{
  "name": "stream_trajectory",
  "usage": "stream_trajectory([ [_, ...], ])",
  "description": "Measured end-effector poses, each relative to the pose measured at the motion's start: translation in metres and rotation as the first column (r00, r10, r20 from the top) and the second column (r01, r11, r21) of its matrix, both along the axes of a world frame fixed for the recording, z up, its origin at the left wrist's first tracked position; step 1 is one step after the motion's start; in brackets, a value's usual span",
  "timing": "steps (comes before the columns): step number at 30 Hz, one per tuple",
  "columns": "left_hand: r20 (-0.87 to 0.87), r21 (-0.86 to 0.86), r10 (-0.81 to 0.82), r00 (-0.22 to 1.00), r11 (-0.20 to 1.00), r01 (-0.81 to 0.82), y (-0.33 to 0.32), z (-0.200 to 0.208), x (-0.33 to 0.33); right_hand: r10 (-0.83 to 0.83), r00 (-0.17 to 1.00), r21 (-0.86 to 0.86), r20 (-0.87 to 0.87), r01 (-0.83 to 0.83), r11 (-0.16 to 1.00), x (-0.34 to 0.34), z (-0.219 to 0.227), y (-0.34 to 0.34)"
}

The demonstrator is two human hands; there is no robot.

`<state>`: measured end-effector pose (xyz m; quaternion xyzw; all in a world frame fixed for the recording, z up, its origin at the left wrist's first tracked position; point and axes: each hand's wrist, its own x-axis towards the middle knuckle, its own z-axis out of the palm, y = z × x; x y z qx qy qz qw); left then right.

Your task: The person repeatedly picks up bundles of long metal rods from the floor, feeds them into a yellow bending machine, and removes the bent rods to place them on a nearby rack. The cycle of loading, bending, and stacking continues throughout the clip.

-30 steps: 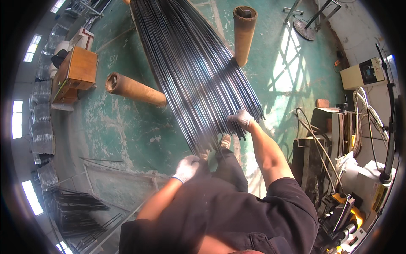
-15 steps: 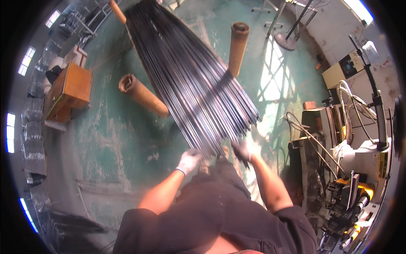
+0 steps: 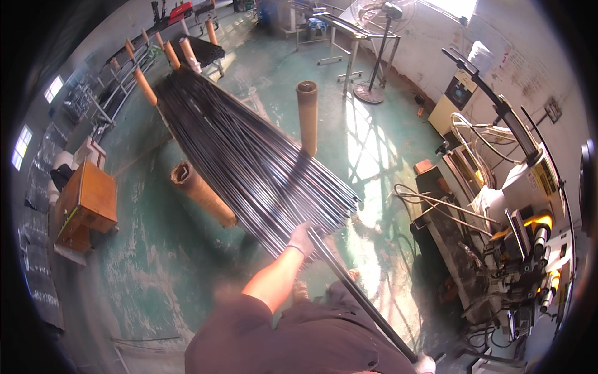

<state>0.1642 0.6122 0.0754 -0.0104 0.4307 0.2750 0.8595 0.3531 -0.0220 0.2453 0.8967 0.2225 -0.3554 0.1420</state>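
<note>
A broad bundle of long, shiny dark rods (image 3: pixel 249 162) runs away from me toward the far left. From its near end, long dark rods (image 3: pixel 361 296) slant past my body to the lower right; I cannot tell exactly how many. White-gloved, my left hand (image 3: pixel 301 240) closes round these rods beside the bundle's near end. My right hand (image 3: pixel 425 364), also gloved and partly cut off by the lower edge, grips their near end. Thick brown tubes flank the bundle: an upright tube (image 3: pixel 307 118) on the right and a leaning tube (image 3: pixel 208 196) on the left.
A wooden cabinet (image 3: pixel 87 199) stands on the left. Machinery (image 3: pixel 529 249) with loose cables (image 3: pixel 430 199) fills the right side. Farther back are a standing fan (image 3: pixel 372 93) and a metal-framed table (image 3: pixel 355 31). More brown posts (image 3: pixel 171 55) rise around the bundle's far end.
My right hand has moved back to the lower right, drawing dark rods out from the bundle. The left hand has shifted right onto them. My view has tilted up and turned.
</note>
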Motion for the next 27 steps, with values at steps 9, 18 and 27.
stream_trajectory([
  [9, -0.481, 0.724, -0.229, 0.846, 0.441, 0.531, -0.112, 0.063, 0.039, -0.196, 0.821, 0.557, 0.536, -0.170, 0.813, 0.027, -0.086, -0.006],
  [18, 0.186, 0.688, -0.072, 0.980, 0.721, -0.078, -0.097, 0.261, 0.168, -0.515, 0.633, 0.552, 0.578, 0.163, 0.818, 0.241, -0.059, -0.213],
  [27, 0.301, 0.602, -0.425, 0.853, 0.779, 0.176, -0.208, 0.317, 0.339, 0.454, 0.349, -0.229, -0.820, 0.527, -0.819, 0.295, -0.026, -0.058],
])
